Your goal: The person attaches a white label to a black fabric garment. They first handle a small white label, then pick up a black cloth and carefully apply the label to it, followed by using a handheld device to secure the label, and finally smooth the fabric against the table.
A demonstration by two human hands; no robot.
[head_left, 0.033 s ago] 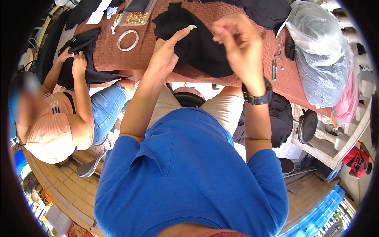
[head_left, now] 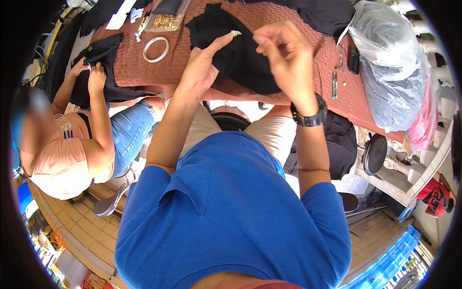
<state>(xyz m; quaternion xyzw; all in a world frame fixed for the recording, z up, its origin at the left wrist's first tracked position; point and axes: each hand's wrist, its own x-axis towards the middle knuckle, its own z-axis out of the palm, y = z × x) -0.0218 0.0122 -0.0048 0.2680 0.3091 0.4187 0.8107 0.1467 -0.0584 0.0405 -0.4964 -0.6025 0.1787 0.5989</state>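
Observation:
A piece of black cloth (head_left: 245,62) lies bunched on the brown table cover, its near end reaching the table's edge. My left hand (head_left: 199,70) is closed on its left side, the thumb stretched out over the fabric. At the thumb's tip shows a small pale, pointed bit (head_left: 236,33), too small to name. My right hand (head_left: 291,65), with a dark watch on its wrist, is raised above the right side of the cloth. Its thumb and fingers are pinched together; what they hold, if anything, is too fine to see.
Left on the table (head_left: 137,67) lie a white ring (head_left: 156,49) and a clear box of gold-coloured pieces (head_left: 166,21). Green-handled snips (head_left: 334,86), glasses and a black case (head_left: 353,61) lie right, beside a large plastic bag (head_left: 392,67). A co-worker (head_left: 72,149) handles black cloth at left.
My right hand has moved a little to the left, closer to my left thumb. My left hand and the cloth have stayed in place.

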